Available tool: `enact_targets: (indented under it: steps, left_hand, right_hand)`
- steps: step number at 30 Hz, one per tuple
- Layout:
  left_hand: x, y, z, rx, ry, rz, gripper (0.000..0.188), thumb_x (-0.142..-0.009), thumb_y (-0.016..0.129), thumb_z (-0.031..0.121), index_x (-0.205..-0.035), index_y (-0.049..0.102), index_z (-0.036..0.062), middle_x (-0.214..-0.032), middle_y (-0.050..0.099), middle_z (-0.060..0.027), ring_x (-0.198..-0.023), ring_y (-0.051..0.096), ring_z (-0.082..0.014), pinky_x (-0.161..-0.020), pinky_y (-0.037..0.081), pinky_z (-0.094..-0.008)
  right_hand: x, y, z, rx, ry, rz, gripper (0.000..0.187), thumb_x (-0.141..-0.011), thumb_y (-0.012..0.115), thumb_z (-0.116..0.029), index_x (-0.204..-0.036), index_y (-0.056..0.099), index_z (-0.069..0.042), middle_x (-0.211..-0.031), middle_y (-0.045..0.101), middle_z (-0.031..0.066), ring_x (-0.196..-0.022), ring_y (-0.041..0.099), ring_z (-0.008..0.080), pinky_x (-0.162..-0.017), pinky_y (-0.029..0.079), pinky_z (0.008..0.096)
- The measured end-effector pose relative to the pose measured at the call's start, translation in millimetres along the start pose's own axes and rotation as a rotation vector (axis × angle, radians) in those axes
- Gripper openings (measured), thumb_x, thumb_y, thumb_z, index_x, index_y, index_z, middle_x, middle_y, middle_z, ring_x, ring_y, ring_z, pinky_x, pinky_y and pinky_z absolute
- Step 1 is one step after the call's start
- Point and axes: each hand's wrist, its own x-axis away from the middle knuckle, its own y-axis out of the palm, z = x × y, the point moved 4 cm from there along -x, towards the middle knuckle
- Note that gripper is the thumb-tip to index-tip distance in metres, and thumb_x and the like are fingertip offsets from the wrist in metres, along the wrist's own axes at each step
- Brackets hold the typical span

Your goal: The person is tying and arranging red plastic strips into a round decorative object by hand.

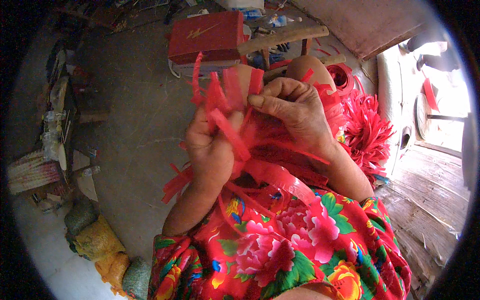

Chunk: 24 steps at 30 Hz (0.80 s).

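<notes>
My left hand (209,155) is closed around a bunch of glossy red plastic strips (231,134), whose ends stick up above the fist and fan out. At its right, the thumb and forefinger of my right hand (297,110) pinch a single upright red strip (255,81). More loose strips and a wide red ribbon (285,181) trail over my lap, which a red flowered cloth (300,240) covers. The lower ends of the bunch are partly hidden by my left hand and the tangle.
A red box (205,39) stands beyond my knees, beside a wooden bar (284,40) and a plastic bottle (282,21). To the right are a red ribbon roll (341,79), a large red fringe bundle (367,127) and wooden boards (425,185). Several filled sacks (102,240) lie left.
</notes>
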Motion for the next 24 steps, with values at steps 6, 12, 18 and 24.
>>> enact_targets:
  steps: [6, 12, 18, 24]
  left_hand:
    - [1, 3, -3, 0.15, -0.014, -0.024, 0.036, -0.091, 0.065, 0.001, -0.126, 0.06, 0.0035, -0.112, 0.066, -0.0002, -0.098, 0.059, -0.008, -0.084, 0.049, -0.0246]
    - [-12, -6, -5, 0.021, -0.02, -0.011, 0.025, -0.09, 0.065, 0.0, -0.114, 0.063, 0.0034, -0.102, 0.065, 0.0031, -0.09, 0.056, -0.005, -0.078, 0.047, -0.0227]
    - [-2, -5, -7, 0.248, -0.01, -0.035, 0.026, -0.09, 0.064, 0.001, -0.116, 0.062, 0.0033, -0.105, 0.064, 0.0029, -0.092, 0.057, -0.005, -0.082, 0.047, -0.0233]
    - [-3, 3, 1, 0.228, 0.077, -0.093, 0.032, -0.092, 0.064, 0.003, -0.124, 0.06, 0.0036, -0.114, 0.065, -0.0006, -0.101, 0.059, -0.0082, -0.09, 0.047, -0.0261]
  right_hand:
    - [9, 1, -19, 0.11, -0.003, 0.03, 0.015, -0.085, 0.076, -0.013, -0.08, 0.068, -0.001, -0.08, 0.068, 0.0018, -0.073, 0.061, 0.0076, -0.064, 0.049, 0.0242]
    - [62, -13, -64, 0.595, -0.086, -0.203, 0.015, -0.086, 0.074, -0.015, -0.086, 0.069, -0.001, -0.086, 0.068, 0.0027, -0.078, 0.062, 0.0093, -0.068, 0.049, 0.025]
    - [47, -16, -91, 0.555, -0.08, -0.179, 0.018, -0.088, 0.072, -0.017, -0.093, 0.07, 0.0, -0.092, 0.068, 0.0035, -0.083, 0.063, 0.011, -0.072, 0.049, 0.0259]
    - [7, 14, -28, -0.249, 0.158, -0.226, 0.027, -0.089, 0.072, -0.013, -0.111, 0.068, 0.001, -0.099, 0.069, 0.0031, -0.089, 0.064, 0.0112, -0.082, 0.052, 0.0266]
